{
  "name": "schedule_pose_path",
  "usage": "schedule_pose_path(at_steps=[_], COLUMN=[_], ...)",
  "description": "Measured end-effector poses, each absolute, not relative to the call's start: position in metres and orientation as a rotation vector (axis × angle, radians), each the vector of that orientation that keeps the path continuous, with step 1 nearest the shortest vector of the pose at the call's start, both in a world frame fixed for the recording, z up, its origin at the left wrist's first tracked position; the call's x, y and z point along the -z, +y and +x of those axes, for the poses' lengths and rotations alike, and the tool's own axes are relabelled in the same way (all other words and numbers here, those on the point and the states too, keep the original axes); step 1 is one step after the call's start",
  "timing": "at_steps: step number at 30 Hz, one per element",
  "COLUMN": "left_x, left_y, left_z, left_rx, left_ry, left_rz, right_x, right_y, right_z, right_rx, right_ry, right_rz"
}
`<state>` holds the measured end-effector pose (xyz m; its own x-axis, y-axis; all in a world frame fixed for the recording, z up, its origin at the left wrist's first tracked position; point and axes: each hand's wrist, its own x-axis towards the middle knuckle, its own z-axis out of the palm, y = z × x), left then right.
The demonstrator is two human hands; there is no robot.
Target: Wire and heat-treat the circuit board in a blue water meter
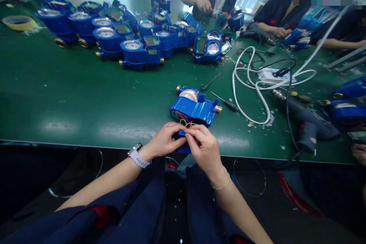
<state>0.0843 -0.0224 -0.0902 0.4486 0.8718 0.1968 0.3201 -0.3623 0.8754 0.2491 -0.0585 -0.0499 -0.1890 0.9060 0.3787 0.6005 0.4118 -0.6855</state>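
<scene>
- Two hands, left hand (pixel 166 139) and right hand (pixel 205 145), pinch one blue bit (pixel 181 132).
- One meter (pixel 194 109) sits just past them.
- Two screwdrivers (pixel 205 86) lie near it.

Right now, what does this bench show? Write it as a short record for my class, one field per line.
Left hand: fingertips at a small blue piece; watch on wrist
Right hand: fingertips near the yellow wires; exact grip unclear
Unit: blue meter near front edge of the green table
Tools: two screwdrivers near the meter; heat gun farther right
Power: white power strip, looped white cable
Beyond: cluster of blue meters at left; co-worker's hand across the table
</scene>
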Motion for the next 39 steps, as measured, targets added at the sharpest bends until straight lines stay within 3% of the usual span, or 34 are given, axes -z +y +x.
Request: schedule_pose_path(at_steps=[13,24,33,36,39], left_x=[0.079,0.080,0.086,0.080,0.078], left_y=[-0.013,-0.010,-0.003,-0.003,-0.005], left_z=[0.099,0.097,0.097,0.101,0.107], left_rx=[-0.826,-0.646,-0.630,-0.706,-0.778], left_ry=[1.210,1.254,1.234,1.268,1.261], left_rz=[1.569,1.705,1.684,1.703,1.714], right_x=[0.086,0.106,0.076,0.069,0.066], right_y=[-0.012,0.004,-0.017,-0.032,-0.030], right_z=[0.381,0.375,0.545,0.602,0.640], right_rx=[-0.232,-0.058,0.436,0.275,-0.091], right_ry=[-1.638,-1.767,-0.953,-0.694,-0.510], right_rz=[-1.624,-1.622,-1.946,-2.049,-2.101])
